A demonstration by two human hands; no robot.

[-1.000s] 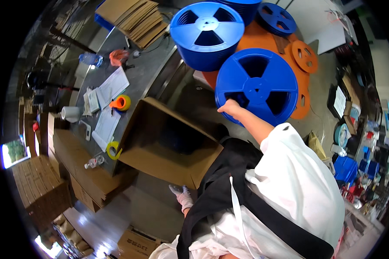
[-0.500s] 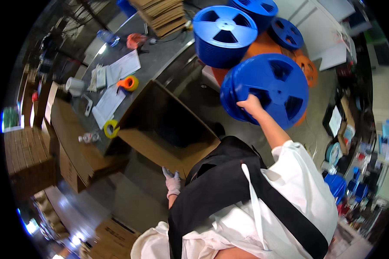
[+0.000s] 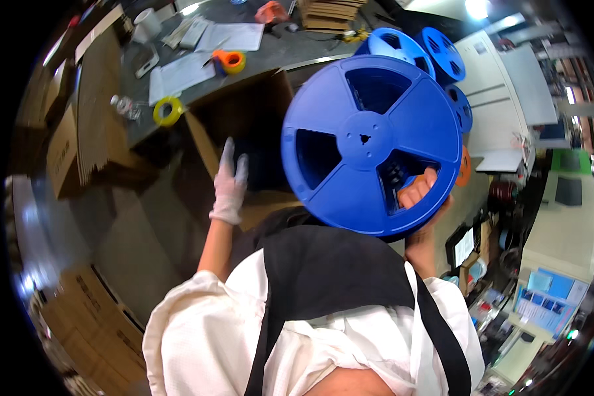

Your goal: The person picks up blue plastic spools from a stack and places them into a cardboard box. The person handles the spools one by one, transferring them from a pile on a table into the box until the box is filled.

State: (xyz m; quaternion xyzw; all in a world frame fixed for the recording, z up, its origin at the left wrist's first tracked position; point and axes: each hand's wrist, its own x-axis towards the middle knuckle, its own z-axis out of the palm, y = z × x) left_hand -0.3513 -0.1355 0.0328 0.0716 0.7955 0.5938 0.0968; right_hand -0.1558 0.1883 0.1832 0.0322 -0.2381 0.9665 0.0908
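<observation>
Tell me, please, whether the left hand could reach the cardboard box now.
Probably yes: the left hand looks empty before the cardboard box, with the blue reel off to its right.

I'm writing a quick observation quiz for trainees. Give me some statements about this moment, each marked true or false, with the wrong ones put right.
1. The right hand grips a blue plastic reel. True.
2. The blue plastic reel is lying flat on the floor. False: the right hand holds it up.
3. The yellow tape roll lies on the grey table, near a clear plastic bottle. True.
4. The left hand wears a whitish glove. True.
5. The right hand is gloved too. False: it is bare.
6. The left hand is clenched in a fist. False: it is open.
</observation>
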